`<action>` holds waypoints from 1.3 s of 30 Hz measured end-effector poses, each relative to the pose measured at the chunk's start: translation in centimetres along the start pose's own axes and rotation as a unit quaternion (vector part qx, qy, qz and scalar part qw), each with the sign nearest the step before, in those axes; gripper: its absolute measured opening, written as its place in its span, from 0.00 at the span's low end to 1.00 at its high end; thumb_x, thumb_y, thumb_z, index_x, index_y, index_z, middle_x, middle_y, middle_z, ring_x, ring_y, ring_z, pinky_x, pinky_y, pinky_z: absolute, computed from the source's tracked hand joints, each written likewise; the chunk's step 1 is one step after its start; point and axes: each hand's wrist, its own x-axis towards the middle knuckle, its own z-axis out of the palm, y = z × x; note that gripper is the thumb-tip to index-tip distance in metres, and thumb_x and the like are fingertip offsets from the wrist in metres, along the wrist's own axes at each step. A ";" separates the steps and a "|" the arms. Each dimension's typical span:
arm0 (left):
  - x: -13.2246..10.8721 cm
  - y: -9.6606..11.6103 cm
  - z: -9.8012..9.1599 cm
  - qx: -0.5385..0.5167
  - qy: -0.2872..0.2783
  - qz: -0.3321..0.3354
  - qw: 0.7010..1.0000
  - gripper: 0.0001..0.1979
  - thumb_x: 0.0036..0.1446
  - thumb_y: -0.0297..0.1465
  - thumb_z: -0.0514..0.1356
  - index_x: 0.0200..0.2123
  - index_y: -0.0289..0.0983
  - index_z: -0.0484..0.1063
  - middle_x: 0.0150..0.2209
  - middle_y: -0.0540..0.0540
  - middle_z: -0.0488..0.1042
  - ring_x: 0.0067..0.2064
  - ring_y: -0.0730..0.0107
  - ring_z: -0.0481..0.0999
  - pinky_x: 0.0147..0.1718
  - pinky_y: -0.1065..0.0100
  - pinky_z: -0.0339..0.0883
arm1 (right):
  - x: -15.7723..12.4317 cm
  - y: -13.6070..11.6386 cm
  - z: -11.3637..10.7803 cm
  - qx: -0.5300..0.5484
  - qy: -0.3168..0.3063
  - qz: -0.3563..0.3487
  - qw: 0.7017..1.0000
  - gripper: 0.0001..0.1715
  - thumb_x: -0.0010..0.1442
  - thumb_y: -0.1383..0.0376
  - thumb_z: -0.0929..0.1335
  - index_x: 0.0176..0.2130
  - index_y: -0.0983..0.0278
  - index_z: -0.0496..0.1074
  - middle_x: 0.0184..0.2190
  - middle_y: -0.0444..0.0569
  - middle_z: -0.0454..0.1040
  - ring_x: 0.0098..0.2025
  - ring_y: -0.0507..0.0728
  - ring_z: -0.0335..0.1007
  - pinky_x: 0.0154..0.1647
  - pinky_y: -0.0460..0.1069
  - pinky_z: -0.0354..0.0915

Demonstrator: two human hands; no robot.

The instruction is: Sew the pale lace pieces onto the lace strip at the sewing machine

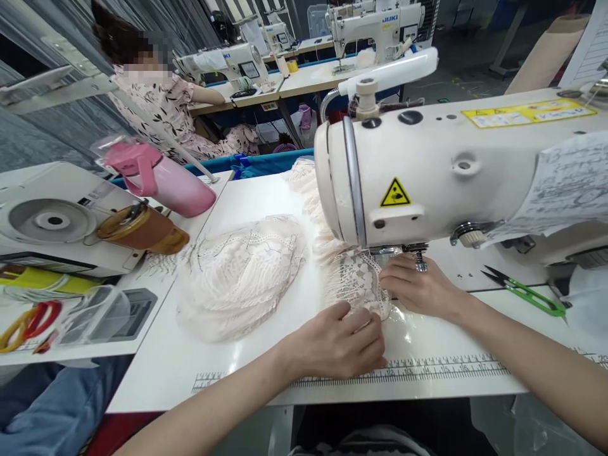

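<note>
A strip of cream lace fabric (358, 278) with a fringed left edge lies under the head of a white sewing machine (427, 164). My left hand (339, 342) is closed on the near end of the lace, its fingers curled and pressed together. Close to the needle area, my right hand (418, 285) pinches the lace's right edge; its fingertips are partly hidden by the fabric and machine parts. More of the pale fabric runs back along the machine's left side. A loose heap of cream lace (242, 272) rests on the table left of my hands.
Green-handled thread snips (527, 294) lie at the right. A printed ruler scale (427, 367) follows the table's front edge. On the left stand a pink bottle (166, 180), a brown cup (147, 231) and another machine (42, 215). A person (161, 114) sits beyond, near more sewing machines.
</note>
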 end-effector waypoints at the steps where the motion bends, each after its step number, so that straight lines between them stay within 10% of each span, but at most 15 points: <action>1: -0.4 0.3 -0.4 0.010 -0.024 0.009 1.000 0.11 0.62 0.37 0.57 0.32 0.35 0.71 0.39 0.44 0.75 0.33 0.69 0.72 0.22 0.68 0.58 | 0.0 0.0 0.1 0.011 0.002 -0.005 1.000 0.18 0.48 0.81 0.58 0.29 0.63 0.69 0.27 0.41 0.72 0.35 0.51 0.63 0.32 0.47 0.53; 10: -1.8 2.6 -1.3 -0.022 -0.046 -0.197 0.979 0.11 0.62 0.20 0.50 0.44 0.31 0.69 0.44 0.39 0.76 0.42 0.64 0.77 0.26 0.71 0.69 | -0.3 0.1 0.3 0.086 0.006 0.033 0.996 0.14 0.52 0.76 0.59 0.32 0.63 0.70 0.31 0.45 0.73 0.35 0.53 0.62 0.32 0.47 0.51; 15: -0.8 0.5 -3.1 -0.194 -0.065 -0.412 0.888 0.09 0.68 0.28 0.45 0.43 0.36 0.63 0.27 0.51 0.72 0.22 0.73 0.71 0.19 0.74 0.60 | 0.0 0.1 -0.4 0.131 -0.041 0.043 0.990 0.12 0.52 0.72 0.60 0.36 0.64 0.69 0.31 0.45 0.72 0.32 0.52 0.61 0.31 0.48 0.52; 21: 0.7 -1.9 -1.9 -0.232 -0.123 -0.324 0.909 0.11 0.63 0.38 0.56 0.42 0.36 0.66 0.31 0.48 0.74 0.30 0.67 0.75 0.25 0.71 0.63 | -0.1 0.3 0.0 0.131 -0.023 0.026 0.991 0.09 0.57 0.71 0.61 0.33 0.63 0.69 0.29 0.44 0.72 0.37 0.53 0.63 0.35 0.49 0.56; 27: 1.5 -2.3 0.9 -0.250 -0.045 -0.305 0.918 0.19 0.69 0.33 0.46 0.25 0.36 0.66 0.19 0.53 0.64 0.20 0.76 0.63 0.20 0.72 0.53 | -0.1 0.7 0.1 0.170 -0.037 -0.002 0.985 0.11 0.61 0.71 0.60 0.35 0.64 0.71 0.32 0.46 0.74 0.41 0.55 0.66 0.42 0.52 0.61; 35: 0.4 -1.1 2.6 -0.145 0.014 -0.243 0.959 0.09 0.64 0.33 0.54 0.36 0.35 0.70 0.26 0.49 0.70 0.26 0.71 0.68 0.26 0.68 0.59 | 0.1 0.7 -0.3 0.151 0.039 -0.021 0.988 0.08 0.58 0.73 0.63 0.35 0.63 0.70 0.33 0.44 0.76 0.37 0.52 0.69 0.44 0.50 0.67; 39: 0.1 -0.6 3.4 -0.111 0.051 -0.224 0.967 0.09 0.63 0.23 0.50 0.35 0.35 0.69 0.25 0.50 0.68 0.25 0.71 0.65 0.26 0.67 0.56 | -0.2 1.0 -0.3 0.161 -0.037 -0.015 0.986 0.11 0.58 0.69 0.63 0.42 0.63 0.70 0.43 0.48 0.76 0.44 0.56 0.70 0.45 0.54 0.68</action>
